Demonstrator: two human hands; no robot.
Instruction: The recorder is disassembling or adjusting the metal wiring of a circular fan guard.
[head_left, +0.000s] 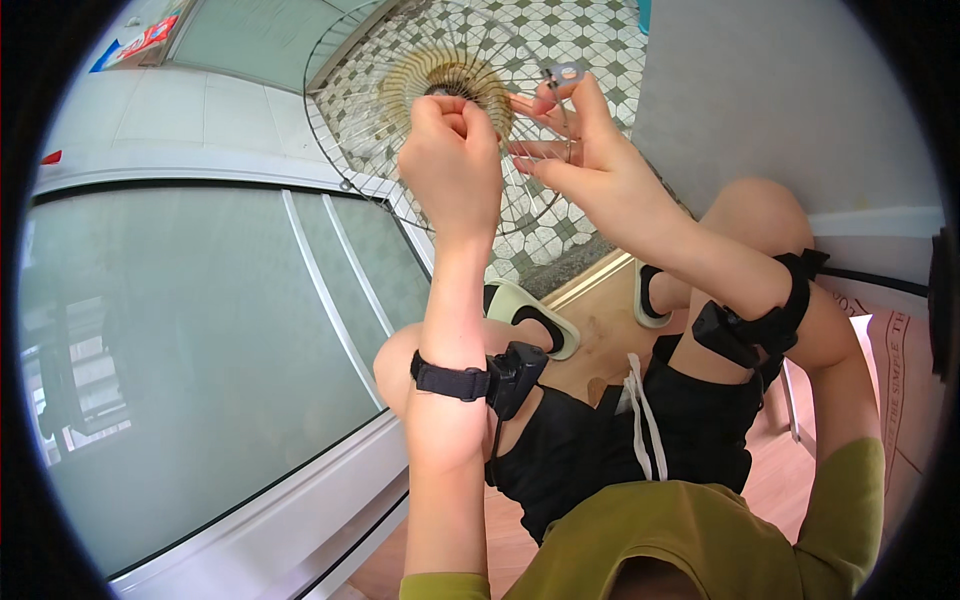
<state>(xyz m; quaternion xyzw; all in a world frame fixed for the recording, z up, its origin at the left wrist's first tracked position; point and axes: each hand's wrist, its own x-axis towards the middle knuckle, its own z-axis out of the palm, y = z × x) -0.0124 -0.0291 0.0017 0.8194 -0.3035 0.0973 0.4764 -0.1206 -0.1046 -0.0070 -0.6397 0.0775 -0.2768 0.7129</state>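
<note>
A round wire fan guard [345, 150] with a yellowish-brown middle is held up in front of me above a tiled floor. My left hand [452, 160] is closed in a pinch at the guard's hub. Whatever is between those fingertips is hidden. On the right side of the guard, my right hand [585, 135] grips the rim, its fingers stretched in among the wires. At the rim by its index finger there is a small greyish translucent tab [567, 75].
To the left stands a sliding door with a frosted glass panel [200, 330] and white frame. A grey wall [780, 110] rises on the right. Below the guard, a raised sill [590, 280] divides patterned tiles from wood-look floor. A red and blue packet [140, 42] lies at upper left.
</note>
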